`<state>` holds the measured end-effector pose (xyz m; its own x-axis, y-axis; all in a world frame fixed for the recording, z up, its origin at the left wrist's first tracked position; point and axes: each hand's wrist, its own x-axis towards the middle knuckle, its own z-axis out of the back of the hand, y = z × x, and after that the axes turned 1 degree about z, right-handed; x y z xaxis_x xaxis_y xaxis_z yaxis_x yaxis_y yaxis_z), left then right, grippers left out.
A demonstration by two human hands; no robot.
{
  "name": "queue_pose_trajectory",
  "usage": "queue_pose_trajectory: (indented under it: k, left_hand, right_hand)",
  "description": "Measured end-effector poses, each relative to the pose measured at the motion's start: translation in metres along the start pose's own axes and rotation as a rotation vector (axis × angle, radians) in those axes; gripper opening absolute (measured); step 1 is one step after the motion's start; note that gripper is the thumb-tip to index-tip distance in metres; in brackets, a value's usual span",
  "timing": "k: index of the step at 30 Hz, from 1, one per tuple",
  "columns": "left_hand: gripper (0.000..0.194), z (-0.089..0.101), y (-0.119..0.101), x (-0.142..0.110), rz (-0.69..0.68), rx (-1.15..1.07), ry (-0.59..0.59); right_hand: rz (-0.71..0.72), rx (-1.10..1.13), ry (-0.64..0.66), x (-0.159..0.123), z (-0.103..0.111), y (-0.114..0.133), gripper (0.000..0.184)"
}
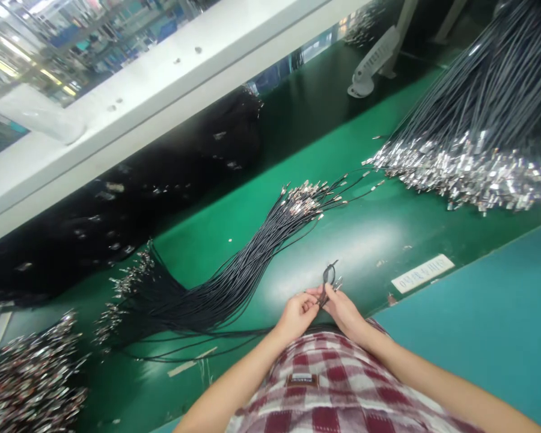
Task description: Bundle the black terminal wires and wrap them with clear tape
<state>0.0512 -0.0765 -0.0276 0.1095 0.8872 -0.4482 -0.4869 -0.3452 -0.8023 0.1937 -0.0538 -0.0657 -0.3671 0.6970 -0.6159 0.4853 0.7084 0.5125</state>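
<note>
Close to my body, both hands meet around a few thin black cables [328, 275] with metal tips. My left hand [300, 310] pinches them from the left side. My right hand [340, 308] has its fingers closed on the same cables, and a small loop sticks up above the fingertips. More black strands trail left from my hands along the front of the green table. Just beyond lies a long bundle of black cables [234, 288], its metal ends fanned out at both sides.
A big pile of cables [478, 138] with shiny ends fills the right. Another heap of metal ends [36, 373] lies at lower left. A white beam [162, 90] crosses above dark cables at the back. A white label [422, 273] is stuck on the green table [365, 240].
</note>
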Motion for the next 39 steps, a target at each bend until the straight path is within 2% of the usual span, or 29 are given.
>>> queue_pose_trajectory:
  k: [2,5,7,8,10,13,18,21,24,27,30,34,36,39]
  left_hand:
    - [0.018,0.027,-0.001,0.005,-0.094,0.152,-0.07]
    - [0.014,0.084,-0.003,0.026,-0.214,0.504,-0.378]
    - [0.024,0.117,-0.001,0.043,-0.147,0.727,-0.509]
    - [0.026,0.129,0.002,0.05,-0.082,0.814,-0.518]
    - [0.018,0.143,0.007,0.059,0.037,0.922,-0.462]
    - [0.014,0.148,0.014,0.059,0.048,0.924,-0.405]
    - [0.009,0.143,0.015,0.048,-0.083,0.892,-0.449]
    - [0.019,0.139,0.013,0.047,0.033,1.044,-0.478]
    - [0.019,0.139,0.012,0.047,0.176,1.137,-0.41]
    - [0.013,0.145,0.01,0.042,0.108,1.11,-0.376]
    - [0.012,0.157,0.007,0.03,0.018,0.965,-0.45]
    - [0.01,0.165,-0.001,0.014,-0.08,0.559,-0.459]
    - [0.015,0.16,-0.008,0.009,-0.128,0.414,-0.415]
    - [0.024,0.137,-0.02,0.008,-0.145,0.316,-0.212]
  right_hand:
    - [0.01,0.108,-0.078,0.003,-0.004,0.004,0.04]
    - [-0.004,0.248,-0.108,0.007,-0.013,0.014,0.038]
    - [-0.017,0.284,-0.041,0.006,-0.017,0.02,0.037]
    - [-0.018,0.293,0.0,0.005,-0.018,0.022,0.037]
    - [-0.015,0.313,0.056,0.003,-0.016,0.027,0.037]
    - [-0.02,0.368,0.06,0.0,-0.008,0.031,0.036]
    - [-0.041,0.394,0.035,0.001,0.002,0.031,0.034]
    - [-0.045,0.398,0.041,0.003,0.003,0.029,0.032]
    - [-0.057,0.414,0.031,0.003,0.004,0.028,0.03]
    - [-0.064,0.416,0.033,0.003,0.005,0.029,0.029]
    - [-0.073,0.4,0.033,0.003,0.005,0.03,0.029]
    - [-0.066,0.394,0.017,0.004,0.005,0.029,0.029]
    - [-0.053,0.398,0.021,0.004,0.005,0.028,0.03]
    - [-0.024,0.39,0.016,0.005,0.002,0.028,0.027]
